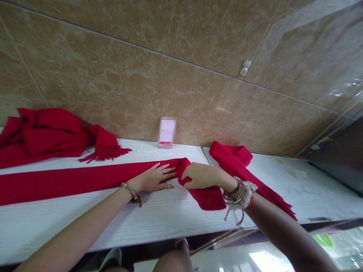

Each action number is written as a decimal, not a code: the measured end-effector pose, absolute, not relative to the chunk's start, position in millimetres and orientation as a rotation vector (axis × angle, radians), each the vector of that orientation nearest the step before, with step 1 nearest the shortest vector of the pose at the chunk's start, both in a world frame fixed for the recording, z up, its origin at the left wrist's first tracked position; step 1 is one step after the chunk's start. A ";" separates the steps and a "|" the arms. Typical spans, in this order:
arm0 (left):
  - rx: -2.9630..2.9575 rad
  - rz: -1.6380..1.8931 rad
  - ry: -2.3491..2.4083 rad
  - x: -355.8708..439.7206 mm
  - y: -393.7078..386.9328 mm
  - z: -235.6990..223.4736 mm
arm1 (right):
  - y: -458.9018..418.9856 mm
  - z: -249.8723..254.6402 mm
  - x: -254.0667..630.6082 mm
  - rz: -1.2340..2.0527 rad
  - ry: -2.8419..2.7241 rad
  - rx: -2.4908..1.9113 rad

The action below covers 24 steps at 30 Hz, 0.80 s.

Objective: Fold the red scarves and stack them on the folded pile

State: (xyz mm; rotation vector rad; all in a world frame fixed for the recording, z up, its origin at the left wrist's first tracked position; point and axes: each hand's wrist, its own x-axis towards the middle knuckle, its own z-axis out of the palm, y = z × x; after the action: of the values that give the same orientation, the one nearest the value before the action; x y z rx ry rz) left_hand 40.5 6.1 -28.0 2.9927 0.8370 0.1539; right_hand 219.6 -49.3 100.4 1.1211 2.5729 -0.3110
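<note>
A long strip of red scarf (85, 181) lies across the white counter (119, 215), running out of view on the left. Spread over it, my left hand (153, 178) presses down with its palm and fingers, a ring on one finger. Beside it, my right hand (200, 175) is closed on the scarf and lifts a fold of it. A loose part of the cloth hangs below that hand onto the counter. Another stretch of red cloth (231, 155) with a fringed end lies behind my right wrist; whether it joins the held scarf I cannot tell.
A crumpled red scarf (51, 132) with a fringe lies at the back left. A small pinkish card or box (167, 132), blurred out, leans against the brown tiled wall (127, 75). A small white hook (245, 68) is fixed to the wall. A dark appliance (340, 155) stands far right.
</note>
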 end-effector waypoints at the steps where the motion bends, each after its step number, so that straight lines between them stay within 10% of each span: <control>1: 2.990 0.148 0.851 40.4 6.2 -28.5 | -47.7 93.9 219.4 -0.482 2.573 1.040; 5: 2.950 0.100 0.952 38.3 6.9 -29.4 | -23.9 73.5 238.7 -0.987 2.545 0.962; 12: 2.852 0.139 1.254 27.7 11.4 -32.6 | 22.8 27.7 280.0 -0.212 2.993 1.383; 24: 2.833 0.079 1.250 36.6 14.9 -29.0 | 41.4 4.5 279.3 -0.472 3.066 1.096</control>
State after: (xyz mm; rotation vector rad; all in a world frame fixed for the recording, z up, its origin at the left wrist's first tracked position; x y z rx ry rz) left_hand 36.6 14.9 -29.0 2.8334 1.2496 0.0788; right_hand 279.3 41.4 4.5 1.0957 3.0664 -0.4717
